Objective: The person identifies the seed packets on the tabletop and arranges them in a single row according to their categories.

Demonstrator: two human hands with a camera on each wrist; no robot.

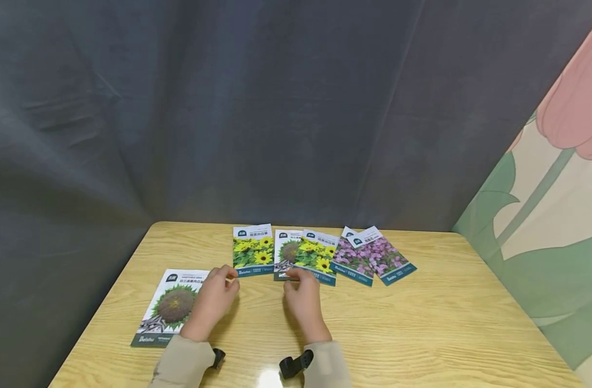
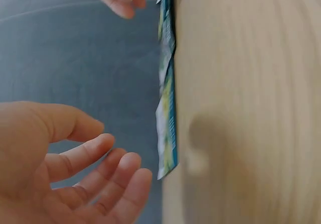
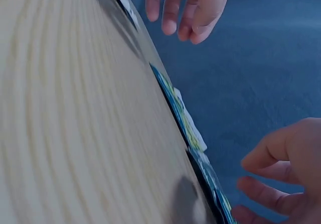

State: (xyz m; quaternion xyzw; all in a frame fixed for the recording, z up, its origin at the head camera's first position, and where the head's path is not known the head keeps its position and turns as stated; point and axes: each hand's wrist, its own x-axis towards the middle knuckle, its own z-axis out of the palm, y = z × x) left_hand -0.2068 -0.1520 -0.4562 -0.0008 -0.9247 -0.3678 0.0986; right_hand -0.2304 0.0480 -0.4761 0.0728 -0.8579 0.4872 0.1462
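My left hand [image 1: 212,302] hovers just above the table, between a sunflower-head seed packet [image 1: 172,304] at the left and a yellow-flower seed packet [image 1: 253,252] at the back. Its loosely bent fingers hold nothing in the left wrist view. To the right, my right hand [image 1: 305,304] hangs in front of another sunflower-head packet [image 1: 287,249], which a second yellow-flower packet [image 1: 320,253] partly covers. A gap shows between those packets and the relaxed fingers [image 3: 271,156] in the right wrist view. Two purple-flower packets [image 1: 385,257] overlap farther right.
The wooden table [image 1: 422,334] carries all the packets, most along its back edge. A dark grey curtain [image 1: 286,108] hangs behind it. At the right stands a wall with a painted tulip [image 1: 577,102]. Each wrist wears a black strap.
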